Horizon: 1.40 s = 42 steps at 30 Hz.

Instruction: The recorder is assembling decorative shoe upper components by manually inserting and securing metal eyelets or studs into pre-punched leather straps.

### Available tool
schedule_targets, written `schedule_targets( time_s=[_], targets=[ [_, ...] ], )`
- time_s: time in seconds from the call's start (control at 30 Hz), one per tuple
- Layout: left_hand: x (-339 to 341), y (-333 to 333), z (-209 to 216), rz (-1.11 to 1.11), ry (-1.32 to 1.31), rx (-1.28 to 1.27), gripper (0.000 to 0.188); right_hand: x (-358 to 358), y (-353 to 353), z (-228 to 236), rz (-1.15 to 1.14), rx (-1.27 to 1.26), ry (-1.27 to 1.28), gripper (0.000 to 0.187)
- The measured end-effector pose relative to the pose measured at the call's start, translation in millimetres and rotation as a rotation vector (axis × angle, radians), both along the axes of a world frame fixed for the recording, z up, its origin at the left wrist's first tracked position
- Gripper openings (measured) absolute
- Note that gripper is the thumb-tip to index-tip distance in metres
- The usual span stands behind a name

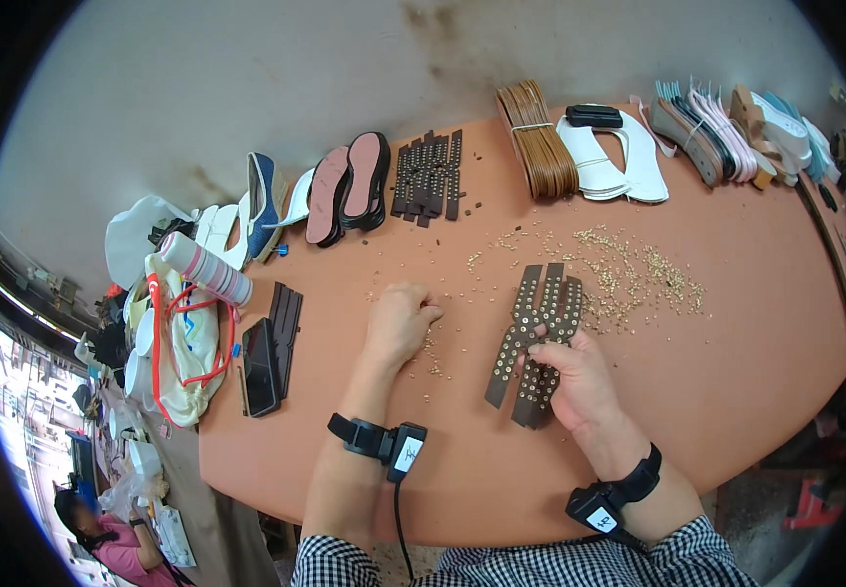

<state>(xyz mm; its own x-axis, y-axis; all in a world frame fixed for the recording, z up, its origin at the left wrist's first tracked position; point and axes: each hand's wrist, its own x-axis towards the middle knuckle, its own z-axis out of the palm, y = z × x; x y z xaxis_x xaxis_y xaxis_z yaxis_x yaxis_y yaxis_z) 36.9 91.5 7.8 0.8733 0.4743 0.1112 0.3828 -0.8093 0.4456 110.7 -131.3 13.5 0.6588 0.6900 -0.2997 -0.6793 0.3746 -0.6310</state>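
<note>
A bunch of dark brown straps with gold-coloured studs (545,303) is spread like a fan above the near middle of the table (462,489). The right hand (579,382) grips it at its near right part, fingers clamped on the straps with the thumb across the top. The left hand (401,323) is to the left, well apart from the straps, its fingers curled together; I cannot tell whether they hold anything.

Loose gold studs (623,279) lie scattered to the far right of the straps, with a few more beside the left hand. Farther left, a black phone (260,370) lies next to some plain dark strips (289,318). Beyond these are a striped bottle (205,268) and a white bag with red edging (191,391).

Along the far side, from left to right, stand a blue shoe (262,203), pink-topped soles (328,196), more studded dark straps (428,176), a tied bundle of brown strips (538,147) and white pieces (644,161) with a black case (594,116) on top.
</note>
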Motion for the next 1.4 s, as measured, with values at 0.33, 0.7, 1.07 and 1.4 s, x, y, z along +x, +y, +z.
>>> schedule_targets(
  time_s=[0.33,0.7,1.07,1.4],
  targets=[
    [-5.7,-0.5,-6.7,0.035,-0.089,-0.020,0.012,0.5,0.2,0.8,0.014,0.012,0.024,0.019],
    [-5.6,-1.5,-12.0,0.089,-0.142,0.113,0.011,-0.8,1.8,-1.6,0.039,0.058,0.079,0.014],
    [-23.9,-90.1,12.6,-0.133,-0.678,-0.945,0.011,-4.9,1.2,-1.8,0.086,0.076,0.059,0.015],
    [-28.8,-103.5,4.7,-0.228,-0.726,-0.812,0.008,-22.0,-0.9,6.9,0.076,0.023,-0.111,0.018]
  ],
)
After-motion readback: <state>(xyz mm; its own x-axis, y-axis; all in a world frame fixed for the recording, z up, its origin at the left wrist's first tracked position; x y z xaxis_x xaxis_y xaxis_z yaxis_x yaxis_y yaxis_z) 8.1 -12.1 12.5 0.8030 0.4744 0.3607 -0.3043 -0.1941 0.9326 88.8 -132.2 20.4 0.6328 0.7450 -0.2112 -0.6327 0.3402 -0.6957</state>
